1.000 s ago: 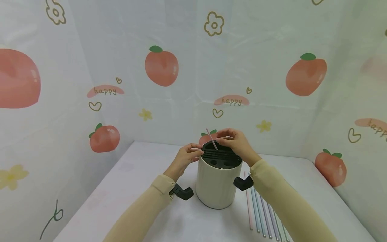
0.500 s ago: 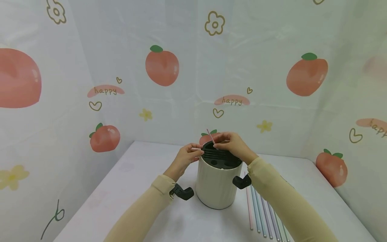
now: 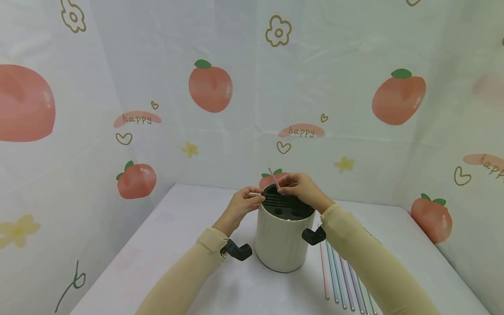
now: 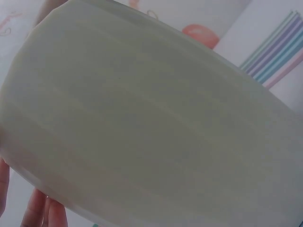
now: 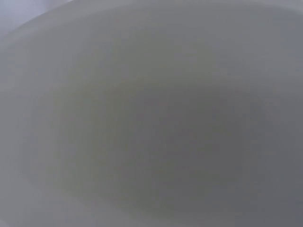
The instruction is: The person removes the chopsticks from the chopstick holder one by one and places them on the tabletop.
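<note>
A cream ribbed holder (image 3: 281, 245) stands upright on the table, with a black slotted insert (image 3: 285, 213) in its top. One thin pink straw (image 3: 273, 176) leans out of the large opening at the insert's back. My right hand (image 3: 305, 189) pinches it low down, close to the insert. On the opposite side, my left hand (image 3: 241, 206) rests its fingertips against the holder's rim. In the left wrist view, several fingers (image 4: 57, 213) touch the holder's wall. Only a blurred pale surface fills the right wrist view.
Several pastel straws (image 3: 341, 280) lie side by side on the white table (image 3: 220, 288), right of the holder and partly under my right forearm. Behind the table hangs a white cloth (image 3: 244, 148) printed with fruit.
My right hand has moved slightly down and left from beside the pink straw to pinch it. The left hand and the holder stay in place.
</note>
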Demonstrator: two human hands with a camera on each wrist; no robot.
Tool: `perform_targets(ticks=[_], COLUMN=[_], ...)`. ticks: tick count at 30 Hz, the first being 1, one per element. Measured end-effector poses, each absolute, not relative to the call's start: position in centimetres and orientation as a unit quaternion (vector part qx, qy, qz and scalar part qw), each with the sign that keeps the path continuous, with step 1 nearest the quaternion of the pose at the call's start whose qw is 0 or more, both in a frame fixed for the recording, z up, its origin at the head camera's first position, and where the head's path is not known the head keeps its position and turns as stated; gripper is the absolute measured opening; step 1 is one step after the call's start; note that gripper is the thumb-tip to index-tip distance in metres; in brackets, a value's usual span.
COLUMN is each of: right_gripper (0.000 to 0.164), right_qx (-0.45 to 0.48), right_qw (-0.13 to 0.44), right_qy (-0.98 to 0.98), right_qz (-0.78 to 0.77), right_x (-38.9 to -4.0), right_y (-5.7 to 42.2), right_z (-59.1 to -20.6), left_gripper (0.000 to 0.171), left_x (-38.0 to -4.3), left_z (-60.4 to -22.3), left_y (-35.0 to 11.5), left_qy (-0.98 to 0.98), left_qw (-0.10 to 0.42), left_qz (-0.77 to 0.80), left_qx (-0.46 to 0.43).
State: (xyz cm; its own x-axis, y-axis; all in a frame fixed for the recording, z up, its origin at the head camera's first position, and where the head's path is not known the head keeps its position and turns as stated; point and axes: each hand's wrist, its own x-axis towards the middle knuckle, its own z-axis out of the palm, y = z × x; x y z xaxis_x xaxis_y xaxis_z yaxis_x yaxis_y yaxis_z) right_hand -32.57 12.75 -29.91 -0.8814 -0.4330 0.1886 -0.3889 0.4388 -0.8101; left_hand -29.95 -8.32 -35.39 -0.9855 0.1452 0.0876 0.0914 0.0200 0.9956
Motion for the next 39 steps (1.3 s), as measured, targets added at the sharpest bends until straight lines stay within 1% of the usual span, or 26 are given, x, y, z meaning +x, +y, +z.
perform_targets(ticks=[4, 10, 13, 16, 21, 27, 29, 33, 36, 39], right_gripper=[0.026, 0.026, 0.030, 0.030, 0.015, 0.017, 0.018, 0.019, 0.021, 0.019], right_qx=[-0.235, -0.213, -0.205, -0.199, -0.200, -0.188, -0.179, -0.167, -0.145, -0.111], right_qw=[0.021, -0.022, -0.044, -0.074, -0.141, -0.197, -0.203, -0.191, -0.179, -0.164], right_qy=[0.837, 0.810, 0.781, 0.749, 0.641, 0.507, 0.487, 0.465, 0.470, 0.505], right_qz=[-0.494, -0.546, -0.588, -0.628, -0.728, -0.818, -0.830, -0.848, -0.852, -0.840], right_x=[-32.5, -32.2, -31.9, -31.5, -30.8, -29.6, -29.2, -28.4, -27.9, -27.6], right_y=[12.7, 13.2, 13.6, 14.3, 15.7, 18.7, 20.0, 23.0, 25.2, 27.4], right_z=[-29.7, -28.3, -27.2, -26.1, -24.4, -22.5, -22.2, -22.5, -23.4, -25.0], left_gripper=[0.027, 0.026, 0.026, 0.026, 0.026, 0.024, 0.024, 0.024, 0.025, 0.026], left_x=[-30.2, -30.2, -30.2, -30.2, -30.1, -30.2, -30.2, -30.3, -30.3, -30.3], left_z=[-35.7, -35.7, -35.7, -35.8, -35.8, -35.9, -35.9, -36.0, -36.0, -35.9], left_y=[-8.4, -8.5, -8.5, -8.5, -8.5, -8.5, -8.5, -8.5, -8.5, -8.5], left_qy=[0.707, 0.701, 0.703, 0.705, 0.705, 0.701, 0.701, 0.701, 0.702, 0.704], left_qw=[0.018, 0.018, 0.017, 0.015, 0.014, 0.015, 0.016, 0.017, 0.016, 0.015], left_qz=[0.702, 0.708, 0.706, 0.704, 0.704, 0.708, 0.708, 0.708, 0.707, 0.705], left_qx=[0.082, 0.084, 0.086, 0.086, 0.080, 0.082, 0.083, 0.084, 0.086, 0.087])
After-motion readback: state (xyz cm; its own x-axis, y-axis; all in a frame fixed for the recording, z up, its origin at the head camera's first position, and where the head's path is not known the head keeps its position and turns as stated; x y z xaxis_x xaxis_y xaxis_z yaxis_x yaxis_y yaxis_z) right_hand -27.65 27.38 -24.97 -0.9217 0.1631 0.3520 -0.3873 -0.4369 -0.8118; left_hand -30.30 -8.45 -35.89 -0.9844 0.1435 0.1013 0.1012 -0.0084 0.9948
